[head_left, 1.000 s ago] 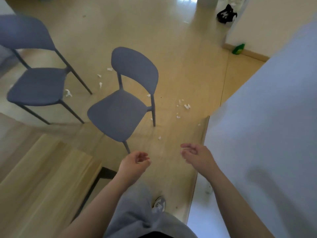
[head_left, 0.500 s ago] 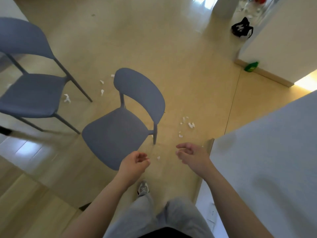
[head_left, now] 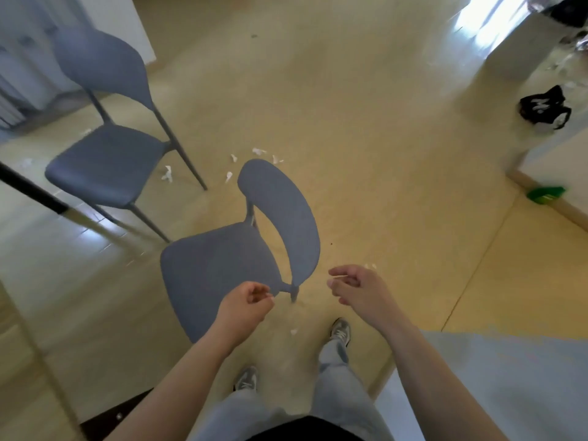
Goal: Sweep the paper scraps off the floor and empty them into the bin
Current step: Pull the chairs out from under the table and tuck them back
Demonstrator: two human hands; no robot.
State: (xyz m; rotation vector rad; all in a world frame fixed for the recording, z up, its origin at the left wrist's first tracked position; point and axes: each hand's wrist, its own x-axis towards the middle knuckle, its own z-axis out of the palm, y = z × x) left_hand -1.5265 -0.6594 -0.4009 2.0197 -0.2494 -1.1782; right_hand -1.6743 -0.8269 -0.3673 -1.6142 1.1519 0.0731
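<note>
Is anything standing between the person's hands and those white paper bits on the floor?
Yes. The nearer blue-grey plastic chair stands between the left hand, the right hand and the white paper scraps scattered beyond its backrest. One small scrap near the grey shoes has nothing visible blocking it.

Bare forearms (head_left: 178, 377) run back from the left hand (head_left: 246, 302) and right hand (head_left: 356, 286). Below the hands, pale blue-grey jeans (head_left: 337, 393) cover both legs and end in grey sneakers (head_left: 340, 332) with white laces. Behind both wrists, the edge of a black top (head_left: 302, 428) shows.
</note>
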